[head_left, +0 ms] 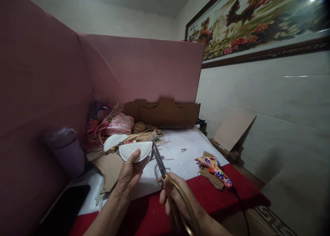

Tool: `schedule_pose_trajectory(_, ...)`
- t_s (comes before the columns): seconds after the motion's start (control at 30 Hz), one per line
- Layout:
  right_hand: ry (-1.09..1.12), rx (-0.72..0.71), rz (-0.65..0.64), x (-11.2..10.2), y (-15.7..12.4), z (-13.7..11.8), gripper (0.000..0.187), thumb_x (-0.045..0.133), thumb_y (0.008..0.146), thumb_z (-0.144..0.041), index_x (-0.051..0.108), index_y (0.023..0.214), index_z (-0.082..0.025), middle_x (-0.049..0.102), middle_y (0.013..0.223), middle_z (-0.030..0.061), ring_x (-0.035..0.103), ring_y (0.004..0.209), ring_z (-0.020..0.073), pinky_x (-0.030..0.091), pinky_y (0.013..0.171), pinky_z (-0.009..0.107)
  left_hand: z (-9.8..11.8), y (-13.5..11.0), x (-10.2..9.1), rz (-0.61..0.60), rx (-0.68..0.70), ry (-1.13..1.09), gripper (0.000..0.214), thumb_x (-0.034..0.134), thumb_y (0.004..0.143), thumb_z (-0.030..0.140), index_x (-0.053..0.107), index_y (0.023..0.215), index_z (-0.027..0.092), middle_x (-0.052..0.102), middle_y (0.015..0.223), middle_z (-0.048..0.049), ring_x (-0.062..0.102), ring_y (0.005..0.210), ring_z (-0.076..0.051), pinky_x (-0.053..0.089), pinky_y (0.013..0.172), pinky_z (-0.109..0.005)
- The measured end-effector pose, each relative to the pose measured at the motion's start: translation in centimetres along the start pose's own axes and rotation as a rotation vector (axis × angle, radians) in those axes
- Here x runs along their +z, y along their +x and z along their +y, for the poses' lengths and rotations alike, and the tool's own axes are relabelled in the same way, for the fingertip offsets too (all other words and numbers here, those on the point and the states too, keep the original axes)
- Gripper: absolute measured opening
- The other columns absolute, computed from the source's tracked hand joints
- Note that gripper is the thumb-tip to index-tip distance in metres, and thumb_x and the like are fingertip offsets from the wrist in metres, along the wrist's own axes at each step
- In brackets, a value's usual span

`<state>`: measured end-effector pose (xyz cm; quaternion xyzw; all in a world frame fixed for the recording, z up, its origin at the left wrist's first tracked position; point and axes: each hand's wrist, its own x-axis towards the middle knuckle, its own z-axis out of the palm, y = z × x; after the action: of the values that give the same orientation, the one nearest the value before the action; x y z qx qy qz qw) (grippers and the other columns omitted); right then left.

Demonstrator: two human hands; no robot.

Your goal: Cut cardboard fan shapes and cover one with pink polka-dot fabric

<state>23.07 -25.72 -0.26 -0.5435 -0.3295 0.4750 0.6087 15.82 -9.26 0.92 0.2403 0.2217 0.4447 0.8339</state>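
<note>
My left hand [132, 174] grips a white half-round paper plate piece [135, 150], thumb on its front face and fingers behind. In my right hand [177, 191] is a pair of scissors [160, 163] with gold-coloured handles. The blades point up and away and are parted, right by the plate piece's right end; whether they touch it I cannot tell. Behind lies another white paper plate piece [114, 141] beside thin wooden sticks [140, 136]. A torn cardboard piece [110, 169] rests left of my left hand.
A flower-patterned glue gun [216, 170] lies on cardboard at the right, its cord trailing off the red cloth [247, 191]. Twine balls [139, 127], a pink dotted bundle [120, 123] and colourful pipe cleaners [96, 129] crowd the back left. A purple container [67, 153] and dark flat slab [65, 208] stand left.
</note>
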Motion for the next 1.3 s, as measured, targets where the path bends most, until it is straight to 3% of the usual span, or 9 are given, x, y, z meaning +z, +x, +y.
schedule_pose_trajectory(0.3,-0.056,-0.042,-0.014,-1.3,0.8,-1.1,0.071,0.049,0.062,-0.082,0.046,0.09,-0.017,0.052,0.055,-0.0042,0.038,0.035,0.0047,0.025,0.033,0.016,0.0,0.2,-0.2,0.004,0.036,0.063,0.019,0.062,0.073,0.002,0.062,0.088,0.014,0.073,0.079,-0.0047,0.07,0.071,-0.019,0.06,0.063,-0.031)
schedule_pose_trajectory(0.47,-0.065,-0.058,-0.015,-0.9,1.2,-0.7,0.067,0.042,0.068,-0.081,0.045,0.088,-0.017,0.048,0.051,-0.0061,0.035,0.034,0.0048,0.026,0.034,0.016,-0.5,0.2,-0.2,-0.016,0.036,0.064,0.018,0.061,0.074,0.002,0.062,0.088,0.013,0.073,0.083,-0.0067,0.069,0.074,-0.019,0.06,0.066,-0.034)
schedule_pose_trajectory(0.7,-0.067,-0.122,0.041,-0.5,2.2,-1.3,0.073,0.047,0.06,-0.084,0.045,0.088,-0.017,0.052,0.056,-0.0047,0.035,0.036,0.0041,0.024,0.034,0.016,-0.4,0.0,-0.2,-0.049,0.082,0.142,0.024,0.063,0.071,0.003,0.063,0.093,0.015,0.071,0.085,-0.0058,0.068,0.077,-0.021,0.06,0.064,-0.035)
schedule_pose_trajectory(0.87,-0.112,-0.067,-0.021,-2.6,2.3,-2.2,0.076,0.049,0.056,-0.085,0.044,0.092,-0.018,0.052,0.058,-0.0051,0.035,0.034,0.0041,0.026,0.034,0.017,-0.1,-0.4,-0.1,-0.092,0.099,0.217,0.027,0.069,0.067,0.006,0.064,0.093,0.014,0.07,0.083,-0.0051,0.067,0.075,-0.021,0.06,0.061,-0.037)
schedule_pose_trajectory(1.03,-0.27,-0.004,-0.162,-5.3,1.3,-4.2,0.069,0.044,0.065,-0.082,0.048,0.088,-0.017,0.051,0.061,-0.0039,0.037,0.038,0.0043,0.028,0.035,0.017,0.2,-0.7,-0.1,-0.123,0.09,0.303,0.032,0.071,0.065,0.006,0.063,0.094,0.013,0.07,0.084,-0.0058,0.067,0.077,-0.023,0.06,0.063,-0.042)
schedule_pose_trajectory(1.3,-0.447,0.049,-0.164,-6.6,0.5,-6.5,0.055,0.05,0.073,-0.069,0.051,0.088,-0.016,0.06,0.073,0.0036,0.043,0.045,0.0071,0.027,0.036,0.018,0.6,-0.4,-0.2,-0.172,0.052,0.409,0.036,0.07,0.064,0.008,0.06,0.098,0.014,0.069,0.083,-0.0061,0.067,0.071,-0.022,0.059,0.051,-0.036)
